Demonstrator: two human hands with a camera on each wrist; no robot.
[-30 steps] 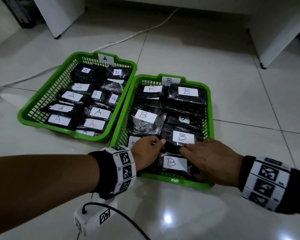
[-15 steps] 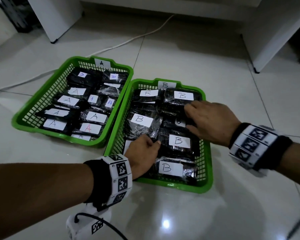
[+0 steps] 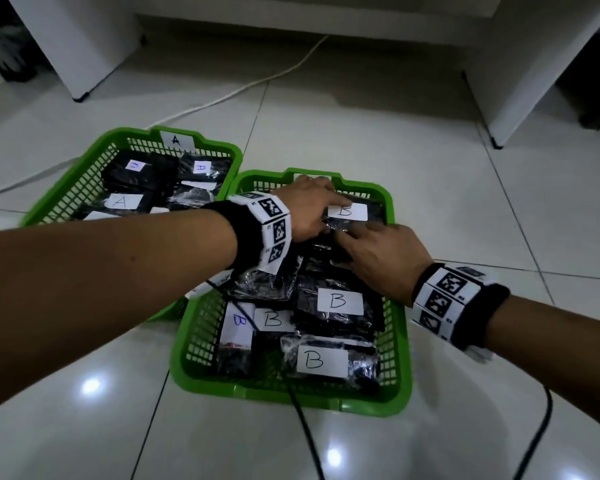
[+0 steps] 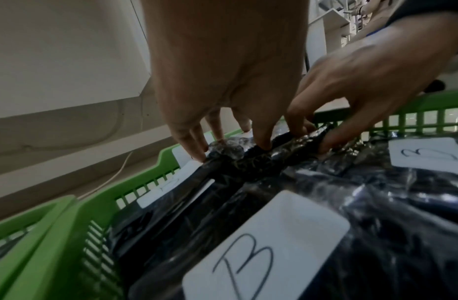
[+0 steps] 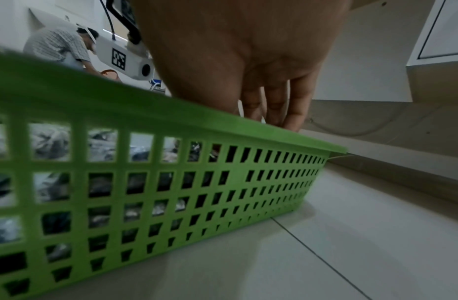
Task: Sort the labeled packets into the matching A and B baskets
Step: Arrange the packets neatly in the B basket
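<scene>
Two green baskets sit side by side on the tiled floor: the A basket (image 3: 66,188) on the person's left, the B basket (image 3: 400,306) on the right, both full of black wrapped packets with white labels. Both hands are in the far end of the B basket. Left hand (image 3: 305,211) reaches across with fingers bent down, fingertips (image 4: 261,142) digging into the crinkled edge of a dark packet (image 4: 261,160) near the far rim. Right hand (image 3: 378,258) comes in from the other side, fingers pinched narrow on the same wrapped edge. So both hands hold that one packet, low, still inside the basket. Its label can't be read from here; the packet just beyond shows a B label (image 3: 347,211).

Likely step: tidying or pulling this packet to check it. To do it well: lift by the packet body, not the loose film, since the wrap looks slippery and may tear or slide. Turn the label up before deciding. Keep neighbours pressed down so they don't ride out over the rim. A black cable (image 3: 302,420) trails across the near packets and the front edge; mind it doesn't snag.
</scene>
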